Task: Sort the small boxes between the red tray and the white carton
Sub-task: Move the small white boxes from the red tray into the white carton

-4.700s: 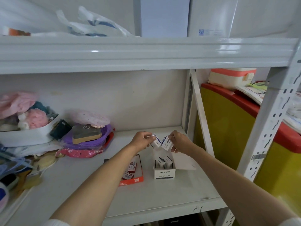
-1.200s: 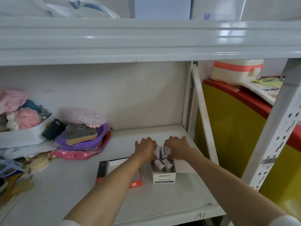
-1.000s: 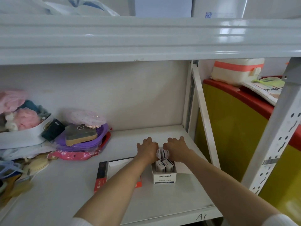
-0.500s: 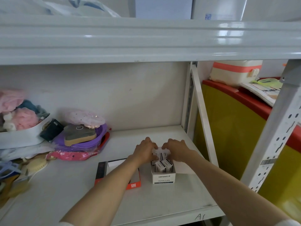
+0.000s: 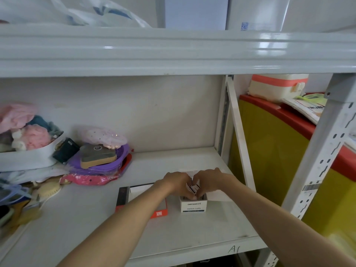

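A white carton point(image 5: 193, 206) printed "PAPER CLIPS" stands open on the shelf, its lid flap lying to the right. My left hand point(image 5: 178, 185) and my right hand point(image 5: 209, 182) meet right above its opening, fingers curled down onto small white boxes point(image 5: 193, 188) that sit in the top of the carton. The hands hide most of those boxes. Left of the carton lies the flat red tray point(image 5: 160, 213), largely covered by my left forearm; its contents are hidden.
The grey shelf board point(image 5: 77, 209) has a heap at the left: a purple bowl point(image 5: 100, 164) with a sponge, a pink packet, a white tub of soft things. A white upright point(image 5: 238, 135) stands close on the right, with a yellow and red bin point(image 5: 273, 151) beyond it.
Both hands came down from holding two small boxes in the air to pressing them into the carton's opening. The small boxes seen in the red tray earlier are no longer visible.
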